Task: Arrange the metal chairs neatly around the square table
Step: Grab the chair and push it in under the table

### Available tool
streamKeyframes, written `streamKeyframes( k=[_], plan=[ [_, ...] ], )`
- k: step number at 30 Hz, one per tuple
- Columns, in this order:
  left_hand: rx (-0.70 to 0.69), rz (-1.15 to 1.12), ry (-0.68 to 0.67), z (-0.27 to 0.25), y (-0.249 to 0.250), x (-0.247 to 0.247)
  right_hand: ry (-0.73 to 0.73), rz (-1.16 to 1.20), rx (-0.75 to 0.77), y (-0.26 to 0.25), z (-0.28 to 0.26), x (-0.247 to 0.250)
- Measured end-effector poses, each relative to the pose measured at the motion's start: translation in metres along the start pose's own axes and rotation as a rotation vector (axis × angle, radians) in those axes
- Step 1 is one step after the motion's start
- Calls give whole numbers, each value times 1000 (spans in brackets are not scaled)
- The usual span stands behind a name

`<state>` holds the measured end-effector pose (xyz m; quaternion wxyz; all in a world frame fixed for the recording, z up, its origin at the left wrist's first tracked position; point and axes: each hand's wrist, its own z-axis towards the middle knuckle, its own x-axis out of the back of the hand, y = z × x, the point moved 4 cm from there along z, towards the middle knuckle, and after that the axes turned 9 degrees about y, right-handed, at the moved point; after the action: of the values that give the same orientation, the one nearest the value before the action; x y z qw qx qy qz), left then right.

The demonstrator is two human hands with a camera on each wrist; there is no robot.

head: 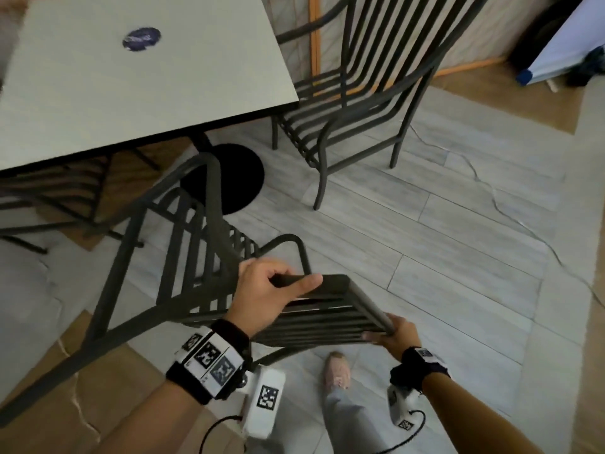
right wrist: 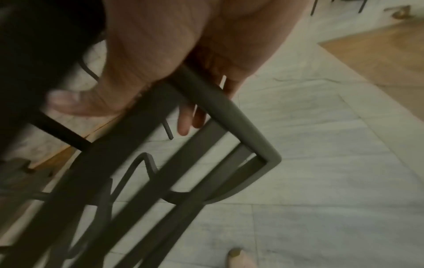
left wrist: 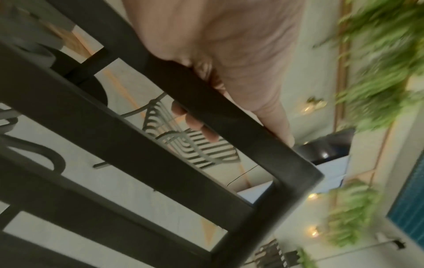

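A dark metal slatted chair (head: 183, 244) stands at the near corner of the square grey table (head: 137, 93), its seat turned toward the table. My left hand (head: 281, 286) grips the top rail of its backrest (left wrist: 231, 119), with the fingers (left wrist: 195, 123) curled under the bar. My right hand (head: 393, 332) holds the backrest's right corner, wrapped round the frame (right wrist: 231, 114). A second metal chair (head: 357, 103) sits at the table's right side. A third chair (head: 55, 191) is partly hidden under the table on the left.
The table's black round base (head: 235, 181) lies just beyond the held chair. A thin cable (head: 494, 194) runs over the grey tile floor at right. My foot (head: 337, 371) is behind the chair. A white board (head: 566, 44) leans at the far right.
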<state>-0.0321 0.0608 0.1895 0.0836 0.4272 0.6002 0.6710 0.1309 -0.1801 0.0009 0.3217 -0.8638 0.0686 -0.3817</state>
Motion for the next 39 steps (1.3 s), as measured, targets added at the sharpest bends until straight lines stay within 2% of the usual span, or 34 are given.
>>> streamKeyframes(
  k=[3, 9, 12, 15, 17, 20, 22, 25, 30, 33, 36, 39],
  plan=[
    [-49, -147, 87, -22, 26, 62, 120, -56, 95, -30, -25, 24],
    [-76, -446, 322, -70, 22, 187, 319, -148, 518, -157, -84, 38],
    [-25, -603, 479, -88, -12, 245, 379, -228, 738, -217, -108, 36],
    [29, -739, 534, -100, -61, 292, 427, -324, 947, -268, -131, 28],
    [55, -802, 578, -105, -80, 311, 462, -398, 1016, -293, -146, 20],
    [149, -749, 654, -119, -97, 324, 504, -503, 988, -312, -163, 0],
    [163, -677, 614, -132, -107, 330, 492, -553, 958, -316, -174, -21],
    [126, -743, 530, -154, -130, 346, 451, -611, 935, -319, -193, -57],
    [189, -368, 816, -184, -166, 380, 361, -683, 930, -336, -212, -112],
    [232, -295, 903, -192, -200, 396, 333, -752, 947, -350, -211, -144],
    [312, -144, 863, -203, -232, 394, 301, -797, 951, -352, -207, -171],
    [346, -69, 815, -211, -242, 383, 263, -791, 909, -339, -204, -183]
  ],
)
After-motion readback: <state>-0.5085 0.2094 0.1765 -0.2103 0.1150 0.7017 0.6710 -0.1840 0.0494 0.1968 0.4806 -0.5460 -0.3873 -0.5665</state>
